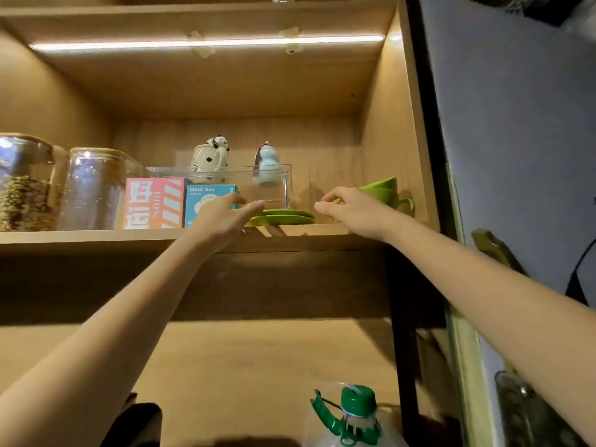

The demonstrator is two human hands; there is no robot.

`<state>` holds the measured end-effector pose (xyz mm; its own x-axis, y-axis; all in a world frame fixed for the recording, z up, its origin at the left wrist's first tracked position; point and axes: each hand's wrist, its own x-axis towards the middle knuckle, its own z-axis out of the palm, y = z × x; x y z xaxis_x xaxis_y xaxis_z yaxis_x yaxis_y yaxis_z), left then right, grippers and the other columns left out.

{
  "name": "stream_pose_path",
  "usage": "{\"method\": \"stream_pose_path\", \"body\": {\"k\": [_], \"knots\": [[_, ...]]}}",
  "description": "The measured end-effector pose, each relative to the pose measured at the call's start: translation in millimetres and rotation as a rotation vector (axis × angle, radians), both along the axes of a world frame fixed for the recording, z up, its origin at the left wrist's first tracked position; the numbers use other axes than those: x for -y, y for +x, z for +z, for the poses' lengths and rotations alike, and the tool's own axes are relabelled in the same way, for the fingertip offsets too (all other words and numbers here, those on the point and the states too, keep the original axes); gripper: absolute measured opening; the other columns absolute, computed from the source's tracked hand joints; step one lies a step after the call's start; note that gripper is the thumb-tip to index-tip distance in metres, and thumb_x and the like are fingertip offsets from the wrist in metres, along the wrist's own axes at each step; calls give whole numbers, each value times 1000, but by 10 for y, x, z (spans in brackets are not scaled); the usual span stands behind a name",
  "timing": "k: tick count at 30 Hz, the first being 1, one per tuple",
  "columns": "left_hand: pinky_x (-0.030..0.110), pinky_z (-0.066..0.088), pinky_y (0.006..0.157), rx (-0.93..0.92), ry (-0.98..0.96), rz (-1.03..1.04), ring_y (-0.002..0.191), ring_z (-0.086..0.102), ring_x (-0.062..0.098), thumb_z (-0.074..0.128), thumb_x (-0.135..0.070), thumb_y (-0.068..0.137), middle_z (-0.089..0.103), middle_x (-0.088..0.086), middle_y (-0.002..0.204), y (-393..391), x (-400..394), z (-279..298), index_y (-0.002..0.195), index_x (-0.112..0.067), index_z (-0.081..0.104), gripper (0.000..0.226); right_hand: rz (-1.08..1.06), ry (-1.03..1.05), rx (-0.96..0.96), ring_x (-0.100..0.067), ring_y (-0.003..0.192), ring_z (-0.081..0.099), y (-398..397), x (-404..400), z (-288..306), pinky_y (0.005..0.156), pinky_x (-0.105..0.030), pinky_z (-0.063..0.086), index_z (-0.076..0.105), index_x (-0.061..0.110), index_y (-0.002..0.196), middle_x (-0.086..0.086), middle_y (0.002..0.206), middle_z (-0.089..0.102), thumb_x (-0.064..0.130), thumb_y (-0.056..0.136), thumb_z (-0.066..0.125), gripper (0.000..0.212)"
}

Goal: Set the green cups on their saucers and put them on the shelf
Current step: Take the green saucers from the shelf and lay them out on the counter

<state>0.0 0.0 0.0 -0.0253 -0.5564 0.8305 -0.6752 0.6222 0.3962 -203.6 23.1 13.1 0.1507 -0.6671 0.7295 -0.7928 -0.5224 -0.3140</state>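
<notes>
You reached both arms up to the shelf (96,235); your left hand (222,217), fingers loosely spread and empty, hovered by 2 stacked green saucers (283,217); your right hand (351,209), curled, empty, neared 2 nested green cups (383,191), seemingly to separate them.

both hands (225,217) (351,211) reach between stacked green saucers (283,217) and nested green cups (383,191) on the shelf (96,237).
</notes>
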Motion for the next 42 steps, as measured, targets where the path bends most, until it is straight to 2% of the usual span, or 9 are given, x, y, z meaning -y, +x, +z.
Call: {"method": "stream_pose_path", "body": {"k": [6, 14, 19, 22, 26, 31, 35, 38, 42], "knots": [[30, 43, 78, 88, 30, 110, 93, 51, 20, 43, -54, 85, 57, 10, 102, -70, 233, 13, 119, -8, 51, 58, -21, 24, -27, -21, 103, 51, 146, 298, 53, 80, -31, 39, 45, 12, 126, -7, 121, 56, 51, 89, 42, 53], [45, 45, 94, 95, 161, 207, 97, 55, 26, 35, -76, 73, 60, 8, 97, -137, 442, 52, 105, -12, 55, 75, -119, 140, -69, -28, 120, 46, 248, 466, 74, 88, -34, 36, 35, 5, 136, -13, 139, 44, 61, 87, 35, 74], [42, 45, 92, -3, 205, 136, 94, 58, 26, 41, -75, 70, 60, 7, 83, -163, 434, 75, 88, -7, 64, 74, -48, 143, -54, -22, 89, 49, 218, 398, 84, 69, -30, 35, 53, 8, 98, -8, 98, 55, 54, 88, 41, 48], [41, 49, 91, -94, 173, 103, 93, 59, 25, 51, -73, 66, 63, 10, 90, -172, 427, 58, 90, -5, 63, 73, -31, 113, -10, -17, 68, 44, 213, 388, 66, 57, -27, 31, 44, 14, 67, -1, 70, 45, 54, 87, 46, 45], [39, 49, 78, -157, 122, 72, 81, 59, 24, 57, -72, 62, 60, 9, 75, -166, 336, 52, 80, -1, 63, 73, -29, 77, 17, -15, 57, 37, 203, 327, 56, 52, -28, 27, 38, 14, 58, -1, 60, 37, 54, 85, 49, 49], [20, 27, 43, -225, 33, 52, 45, 34, 13, 66, -60, 65, 35, -7, 30, -203, 122, 24, 44, -14, 34, 60, -13, 47, 68, -21, 70, 45, 182, 214, 32, 62, -33, 32, 45, 10, 62, -6, 70, 45, 56, 82, 52, 51], [28, 29, 52, -262, -20, 28, 51, 40, 17, 68, -64, 60, 42, 4, 47, -212, -68, 24, 48, -8, 47, 60, 9, -10, 127, -29, 92, 59, 147, 44, 4, 80, -41, 46, 63, -3, 92, -14, 89, 63, 59, 78, 54, 64], [36, 32, 56, -281, -86, -18, 57, 45, 21, 68, -69, 53, 51, 12, 56, -243, -240, -22, 58, 3, 59, 73, 39, -64, 185, -32, 102, 60, 122, -129, -58, 91, -45, 46, 66, -3, 98, -21, 104, 68, 59, 77, 56, 66], [23, 22, 46, -315, -144, -15, 46, 31, 15, 68, -63, 59, 32, 3, 46, -313, -539, -205, 45, -8, 42, 63, 105, -79, 265, -28, 101, 61, 72, -441, -254, 92, -42, 46, 68, 1, 96, -17, 101, 70, 56, 75, 60, 60]]}}
